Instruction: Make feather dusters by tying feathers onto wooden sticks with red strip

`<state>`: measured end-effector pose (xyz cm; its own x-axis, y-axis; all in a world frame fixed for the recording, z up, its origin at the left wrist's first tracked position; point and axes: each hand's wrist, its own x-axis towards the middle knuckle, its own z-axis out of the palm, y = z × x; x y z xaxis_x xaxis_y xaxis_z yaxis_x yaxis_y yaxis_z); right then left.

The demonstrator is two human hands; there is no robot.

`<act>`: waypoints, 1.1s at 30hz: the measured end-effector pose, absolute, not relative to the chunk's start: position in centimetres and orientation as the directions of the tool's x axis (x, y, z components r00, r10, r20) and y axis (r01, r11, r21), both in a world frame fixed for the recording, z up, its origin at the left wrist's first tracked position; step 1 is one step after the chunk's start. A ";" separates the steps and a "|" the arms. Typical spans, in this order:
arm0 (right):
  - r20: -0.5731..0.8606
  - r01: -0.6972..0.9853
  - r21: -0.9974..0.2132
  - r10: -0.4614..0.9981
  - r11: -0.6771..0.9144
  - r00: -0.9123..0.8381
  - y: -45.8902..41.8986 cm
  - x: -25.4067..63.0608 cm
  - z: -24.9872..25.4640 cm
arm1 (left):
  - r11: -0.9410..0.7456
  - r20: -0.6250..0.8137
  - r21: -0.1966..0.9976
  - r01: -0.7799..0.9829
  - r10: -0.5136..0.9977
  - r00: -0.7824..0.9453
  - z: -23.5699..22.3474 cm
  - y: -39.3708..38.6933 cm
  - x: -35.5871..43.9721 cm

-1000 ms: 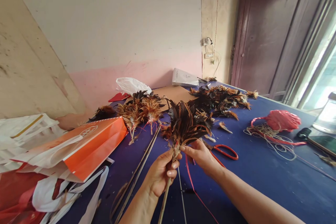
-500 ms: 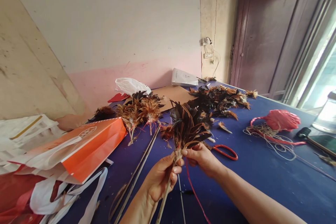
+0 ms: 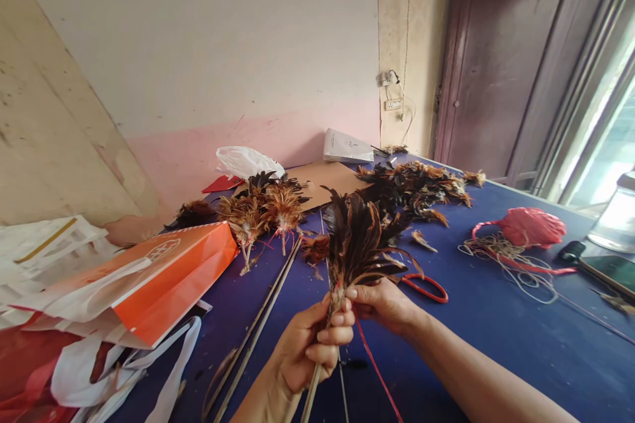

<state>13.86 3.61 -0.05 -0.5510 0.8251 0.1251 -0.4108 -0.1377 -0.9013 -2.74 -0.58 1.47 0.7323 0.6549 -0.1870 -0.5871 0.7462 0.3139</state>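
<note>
A feather duster (image 3: 353,238) of dark brown and black feathers stands upright before me, its feathers bound around the top of a thin stick (image 3: 311,390). Wrapped round the stick just under the feathers is my left hand (image 3: 317,337), closed. My right hand (image 3: 380,304) pinches the feather bases from the right side, thumb on top. From between the hands a pink string (image 3: 372,363) trails down toward the table's near edge. Behind my right hand lie red-handled scissors (image 3: 436,286), their blades mostly hidden.
Feather bundles (image 3: 282,208) and two long sticks (image 3: 265,317) lie to the left, beside an orange paper bag (image 3: 173,277). Loose feathers (image 3: 421,185) are heaped at the back right. Pink twine (image 3: 533,227), a phone (image 3: 610,274) and a clear container (image 3: 615,218) are on the right.
The duster has shifted slightly right, its feathers fanning further right over the scissors. Both hands keep their hold; my left fingers sit closer around the stick.
</note>
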 end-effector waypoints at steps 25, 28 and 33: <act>0.055 0.165 -0.959 0.722 0.230 -0.690 -4.2 14.2 5.8 | -0.389 0.447 0.661 0.642 0.891 0.080 7.3 -5.5 -4.3; 0.129 0.230 -0.897 0.723 0.376 -0.679 -3.9 16.1 8.3 | -0.422 0.403 0.618 0.663 0.894 0.193 7.6 -6.7 -5.1; 0.319 0.248 -0.705 0.608 0.665 -0.727 -1.1 17.6 11.5 | -0.523 0.305 0.657 0.543 0.843 0.444 8.6 -9.7 -5.5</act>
<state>17.60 -1.08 11.50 -0.7268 0.6083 0.3188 0.2475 0.6650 -0.7046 -5.45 -9.72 8.58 0.4437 0.8428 0.3045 0.5432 -0.5232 0.6567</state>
